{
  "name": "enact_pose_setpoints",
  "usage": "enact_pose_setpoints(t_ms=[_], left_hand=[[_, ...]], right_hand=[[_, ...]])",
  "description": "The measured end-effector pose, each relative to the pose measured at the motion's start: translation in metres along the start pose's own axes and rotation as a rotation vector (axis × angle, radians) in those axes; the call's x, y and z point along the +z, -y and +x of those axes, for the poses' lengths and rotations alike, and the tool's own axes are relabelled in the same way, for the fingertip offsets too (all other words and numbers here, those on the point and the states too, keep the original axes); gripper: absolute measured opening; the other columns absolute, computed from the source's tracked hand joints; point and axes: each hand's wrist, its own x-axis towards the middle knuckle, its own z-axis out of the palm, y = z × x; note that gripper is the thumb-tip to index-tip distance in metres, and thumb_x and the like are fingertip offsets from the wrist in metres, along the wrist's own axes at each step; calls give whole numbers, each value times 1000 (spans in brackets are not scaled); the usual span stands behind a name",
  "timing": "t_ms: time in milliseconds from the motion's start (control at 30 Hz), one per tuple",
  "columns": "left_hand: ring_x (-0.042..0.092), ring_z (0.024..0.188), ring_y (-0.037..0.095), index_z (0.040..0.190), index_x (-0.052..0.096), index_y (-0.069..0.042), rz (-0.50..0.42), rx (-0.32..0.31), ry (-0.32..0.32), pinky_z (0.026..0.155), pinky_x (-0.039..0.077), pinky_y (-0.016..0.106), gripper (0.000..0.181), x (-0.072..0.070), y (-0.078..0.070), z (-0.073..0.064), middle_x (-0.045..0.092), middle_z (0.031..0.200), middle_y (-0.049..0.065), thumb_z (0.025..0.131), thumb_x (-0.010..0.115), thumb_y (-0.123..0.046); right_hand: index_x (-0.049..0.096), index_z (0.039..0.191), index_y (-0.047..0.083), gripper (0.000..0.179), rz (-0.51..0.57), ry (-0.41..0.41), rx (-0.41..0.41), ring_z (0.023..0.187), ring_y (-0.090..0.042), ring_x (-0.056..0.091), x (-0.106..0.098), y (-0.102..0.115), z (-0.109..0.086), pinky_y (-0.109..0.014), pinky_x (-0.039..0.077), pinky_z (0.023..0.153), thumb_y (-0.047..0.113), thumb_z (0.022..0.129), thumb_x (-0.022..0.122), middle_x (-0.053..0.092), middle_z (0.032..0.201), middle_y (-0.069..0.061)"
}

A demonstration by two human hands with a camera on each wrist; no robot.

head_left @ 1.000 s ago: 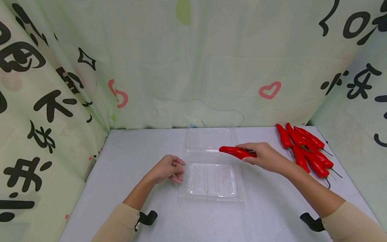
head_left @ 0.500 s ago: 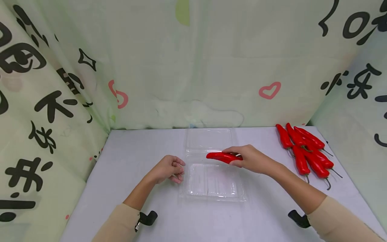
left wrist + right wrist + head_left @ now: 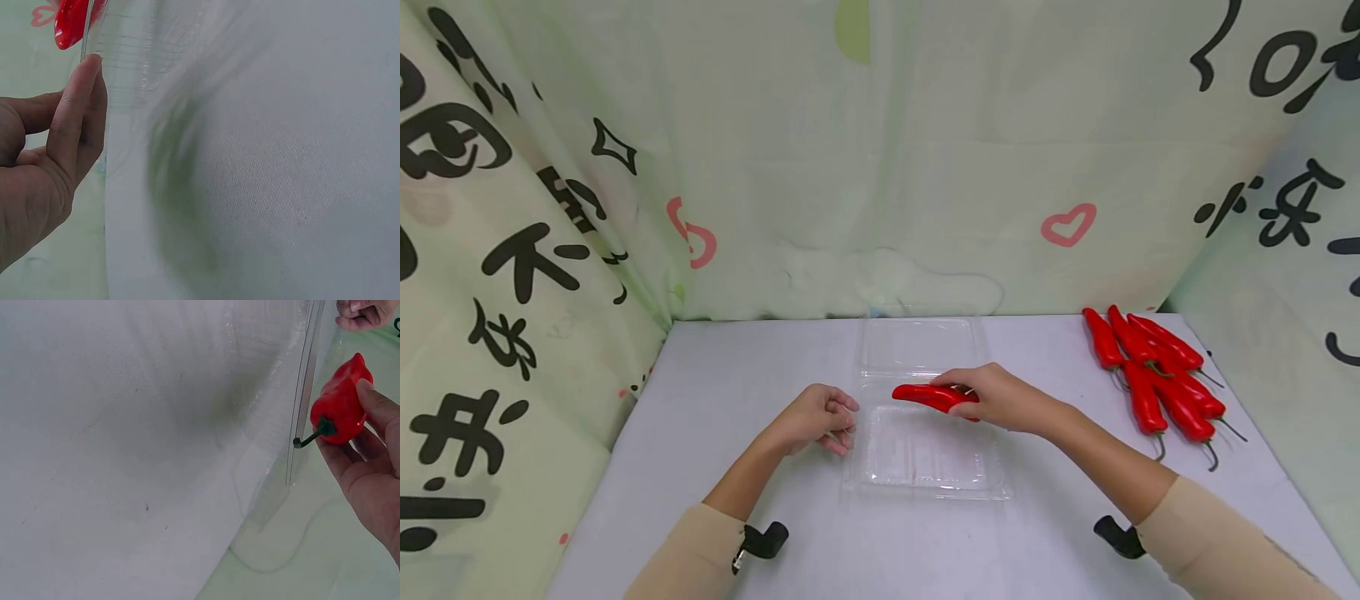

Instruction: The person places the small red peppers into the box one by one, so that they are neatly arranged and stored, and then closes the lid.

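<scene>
A red chili pepper (image 3: pixel 925 395) is gripped by my right hand (image 3: pixel 1007 402) over a clear plastic box (image 3: pixel 925 479). In the right wrist view the pepper (image 3: pixel 340 403) has a green stem and lies between thumb and fingers. The box stands open, its lid (image 3: pixel 919 346) laid back toward the curtain. Beside the box's left edge is my left hand (image 3: pixel 820 421), holding nothing, with fingers loosely bent. In the left wrist view a fingertip of the left hand (image 3: pixel 59 134) is at the box's rim; whether it touches, I cannot tell.
Several red peppers (image 3: pixel 1150 396) with stems lie in a group at the table's right back corner. A printed curtain (image 3: pixel 925 167) stands behind and on both sides of the white table (image 3: pixel 737 358).
My right hand has moved left with the pepper, from the box's right side to over its middle. My left hand has stayed put.
</scene>
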Motion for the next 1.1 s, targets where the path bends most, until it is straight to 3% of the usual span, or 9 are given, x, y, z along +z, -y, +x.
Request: enact_pose_setpoints(t_ms=[567, 1100], left_hand=[[70, 63, 18, 124, 59, 11, 13, -18, -7, 62, 65, 33, 27, 0, 0, 1, 70, 95, 24, 98, 64, 4], [70, 63, 18, 124, 57, 13, 0, -8, 10, 62, 65, 34, 27, -1, -1, 0, 69, 94, 24, 98, 62, 5]], right_hand=[[68, 133, 9, 41, -53, 30, -77, 78, -9, 59, 13, 12, 19, -20, 54, 66, 11, 94, 76, 72, 106, -2], [71, 127, 10, 38, -83, 17, -34, 94, -14, 59, 34, 2, 24, -20, 55, 74, 11, 90, 79, 72, 114, -1]])
